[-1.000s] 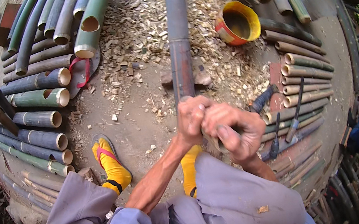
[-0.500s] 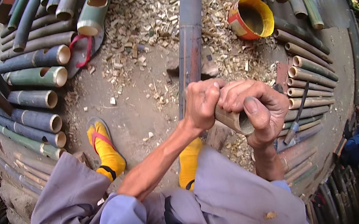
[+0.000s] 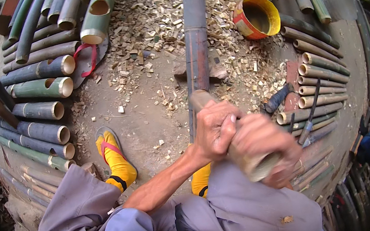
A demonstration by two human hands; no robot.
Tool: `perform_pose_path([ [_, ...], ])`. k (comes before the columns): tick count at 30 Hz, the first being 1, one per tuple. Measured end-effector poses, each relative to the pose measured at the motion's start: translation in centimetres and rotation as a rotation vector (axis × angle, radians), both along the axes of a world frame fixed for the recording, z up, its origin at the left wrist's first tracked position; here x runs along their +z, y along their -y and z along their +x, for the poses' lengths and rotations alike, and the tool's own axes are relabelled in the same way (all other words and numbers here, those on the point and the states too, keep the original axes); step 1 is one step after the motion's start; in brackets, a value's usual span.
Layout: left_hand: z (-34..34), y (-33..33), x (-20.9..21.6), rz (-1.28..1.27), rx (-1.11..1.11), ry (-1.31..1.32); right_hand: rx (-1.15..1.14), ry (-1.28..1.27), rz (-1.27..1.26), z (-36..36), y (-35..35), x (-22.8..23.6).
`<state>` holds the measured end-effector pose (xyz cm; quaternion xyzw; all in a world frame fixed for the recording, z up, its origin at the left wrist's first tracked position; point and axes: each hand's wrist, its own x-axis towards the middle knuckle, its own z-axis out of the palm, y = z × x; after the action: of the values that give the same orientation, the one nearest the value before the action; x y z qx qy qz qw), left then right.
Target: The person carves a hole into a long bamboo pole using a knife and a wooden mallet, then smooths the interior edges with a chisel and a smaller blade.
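Both hands clamp a short bamboo club (image 3: 250, 160) held low before the body: the left hand (image 3: 216, 130) wraps its upper part, the right hand (image 3: 267, 143) its lower end. It looks stiff, fairly heavy, best gripped low. Beyond stretches a long bamboo pole (image 3: 195, 41)

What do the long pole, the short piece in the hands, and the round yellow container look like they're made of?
The long pole looks like bamboo: dull grey-green skin with a ringed node. The short piece, gripped by the left hand and right hand, seems pale, worn bamboo or wood. The yellow container looks like glossy plastic, possibly painted.
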<state>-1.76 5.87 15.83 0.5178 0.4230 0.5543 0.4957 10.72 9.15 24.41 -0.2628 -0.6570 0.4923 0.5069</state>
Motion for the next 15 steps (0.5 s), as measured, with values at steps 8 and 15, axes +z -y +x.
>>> perform_pose_path([
  [8, -14.6, -5.9, -1.9, -0.259, 0.652, -0.436, -0.773, 1.198, -0.397, 15.7, -4.7, -15.3],
  [15, -5.9, 3.0, -9.1, -0.737, 0.280, -0.403, -0.970, 1.317, -0.523, 16.8, -3.1, -21.0],
])
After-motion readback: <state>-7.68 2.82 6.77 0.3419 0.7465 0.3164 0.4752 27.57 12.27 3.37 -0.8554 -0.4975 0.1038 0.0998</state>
